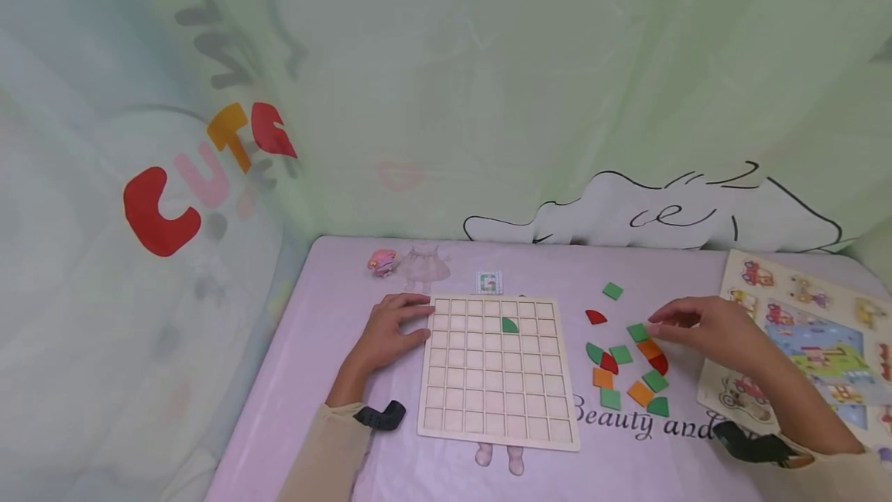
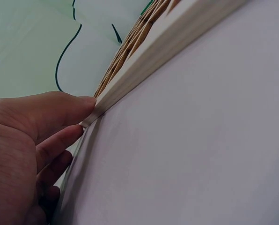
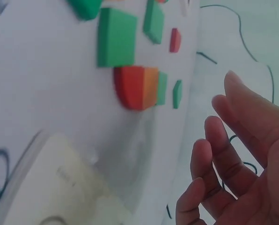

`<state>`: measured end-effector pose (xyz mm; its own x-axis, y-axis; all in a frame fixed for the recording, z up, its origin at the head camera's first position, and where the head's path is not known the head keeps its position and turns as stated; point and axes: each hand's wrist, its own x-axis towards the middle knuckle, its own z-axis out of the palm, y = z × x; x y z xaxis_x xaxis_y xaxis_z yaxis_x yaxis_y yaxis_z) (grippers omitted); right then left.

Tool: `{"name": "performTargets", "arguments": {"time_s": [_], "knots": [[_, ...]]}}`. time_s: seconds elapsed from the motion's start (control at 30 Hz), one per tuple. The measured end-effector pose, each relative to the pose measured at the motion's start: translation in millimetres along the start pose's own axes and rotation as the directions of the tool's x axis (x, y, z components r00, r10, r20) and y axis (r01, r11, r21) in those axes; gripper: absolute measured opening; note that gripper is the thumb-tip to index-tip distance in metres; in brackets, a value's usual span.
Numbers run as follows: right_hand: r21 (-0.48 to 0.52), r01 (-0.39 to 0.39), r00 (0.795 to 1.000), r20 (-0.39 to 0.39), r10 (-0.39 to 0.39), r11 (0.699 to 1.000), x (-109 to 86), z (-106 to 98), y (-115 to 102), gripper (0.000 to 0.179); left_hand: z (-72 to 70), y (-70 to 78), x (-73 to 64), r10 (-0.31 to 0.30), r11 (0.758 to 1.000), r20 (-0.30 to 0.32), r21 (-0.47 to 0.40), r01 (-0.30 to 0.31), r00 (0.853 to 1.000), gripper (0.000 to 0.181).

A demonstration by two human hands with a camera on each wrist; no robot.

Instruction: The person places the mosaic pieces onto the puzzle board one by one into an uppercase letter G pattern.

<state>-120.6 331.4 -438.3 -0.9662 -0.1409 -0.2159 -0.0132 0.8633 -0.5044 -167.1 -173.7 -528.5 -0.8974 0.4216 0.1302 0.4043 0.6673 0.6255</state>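
My left hand (image 1: 393, 331) rests beside a wooden grid board (image 1: 499, 376). In the left wrist view its thumb and fingertips touch the board's edge (image 2: 144, 61), the fingers fairly straight. One green quarter-circle tile (image 1: 510, 325) lies in a cell of the board's upper part. My right hand (image 1: 718, 331) hovers by the loose tiles, its fingertips close to a green square tile (image 1: 637, 332). Seen from the right wrist, that hand's fingers (image 3: 219, 131) are loosely bent and hold nothing. Near it lie an orange tile (image 1: 650, 349) and a red quarter-circle tile (image 1: 658, 364).
Several more green, orange and red tiles (image 1: 610, 398) are scattered right of the board. Picture puzzle boards (image 1: 725, 390) lie at the far right, partly behind the right forearm. Behind the grid board are a small patterned card (image 1: 489, 283) and a pink figure (image 1: 382, 263).
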Motion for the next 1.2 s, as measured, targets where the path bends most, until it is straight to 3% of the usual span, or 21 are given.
{"name": "performTargets", "arguments": {"time_s": [0.3,0.63,1.2], "knots": [[-0.017,0.042,0.999,0.018,-0.041,0.999,3.9,9,19,0.016,0.6,0.3,1.3,0.015,1.000,-0.015,-0.011,-0.015,1.000,0.042],[-0.009,-0.002,0.996,0.086,0.003,1.000,11.1,14,25,0.018,1.0,1.3,2.2,0.021,1.000,-0.010,-0.013,-0.021,1.000,0.042],[-0.006,-0.002,0.994,0.113,0.003,1.000,23.4,22,20,0.023,0.9,1.2,0.4,-0.008,1.000,-0.010,0.003,0.008,1.000,0.042]]}}
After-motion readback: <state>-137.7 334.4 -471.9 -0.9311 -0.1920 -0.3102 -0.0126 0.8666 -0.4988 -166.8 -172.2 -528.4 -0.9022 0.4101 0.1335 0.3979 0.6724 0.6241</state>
